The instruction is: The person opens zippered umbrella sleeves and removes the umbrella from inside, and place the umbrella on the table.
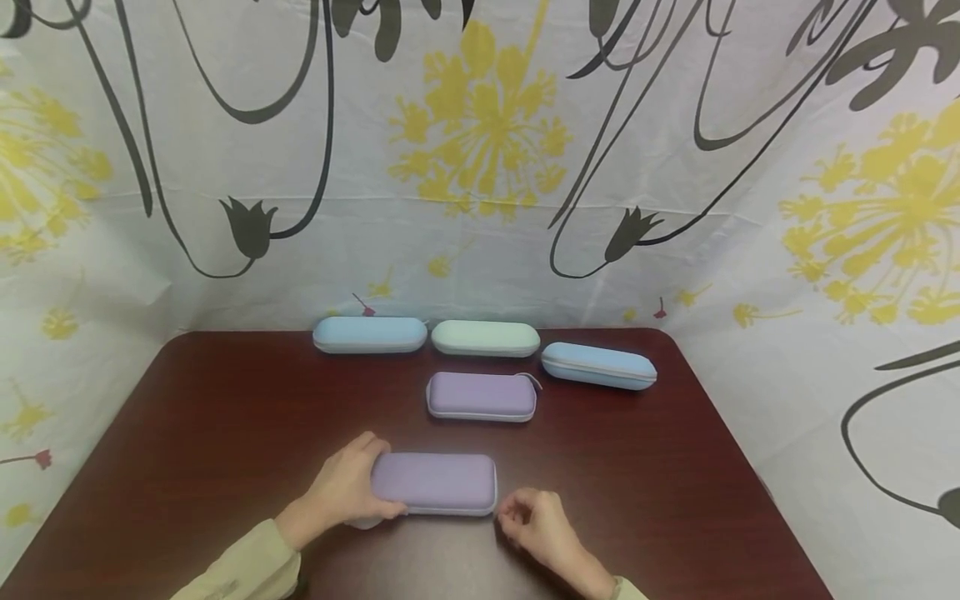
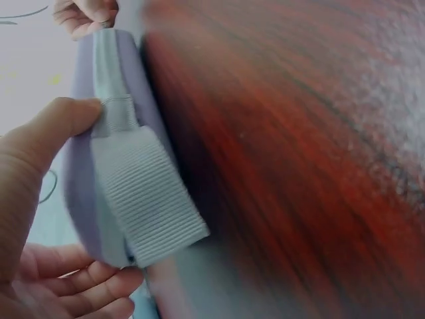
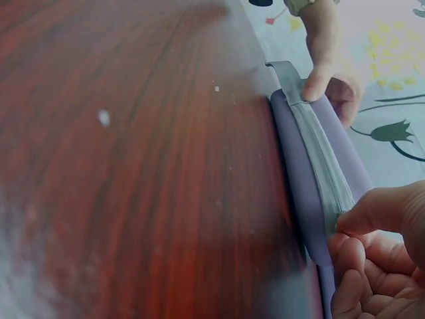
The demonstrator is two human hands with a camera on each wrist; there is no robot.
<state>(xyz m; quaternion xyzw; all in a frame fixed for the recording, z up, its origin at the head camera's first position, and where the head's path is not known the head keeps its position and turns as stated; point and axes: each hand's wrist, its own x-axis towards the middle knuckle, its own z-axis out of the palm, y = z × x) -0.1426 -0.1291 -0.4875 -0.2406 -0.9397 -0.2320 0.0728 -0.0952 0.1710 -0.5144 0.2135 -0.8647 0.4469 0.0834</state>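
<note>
A purple zippered hard case (image 1: 435,483) lies on the table in front of me. My left hand (image 1: 347,487) grips its left end, with the thumb on the near side and the fingers around the far side. A grey fabric loop (image 2: 149,193) sticks out at that end, below the thumb in the left wrist view. At the right near corner, my right hand (image 1: 542,525) pinches the zipper pull between thumb and curled fingers; the pull is mostly hidden by the fingertips. The grey zipper band (image 3: 323,163) runs along the near side between both hands and looks closed.
Behind the held case lies a second purple case (image 1: 482,397). Farther back, a blue case (image 1: 370,335), a mint green case (image 1: 486,338) and another blue case (image 1: 598,366) form a row on the dark wooden table (image 1: 225,417). Patterned cloth (image 1: 420,267) hangs around the table.
</note>
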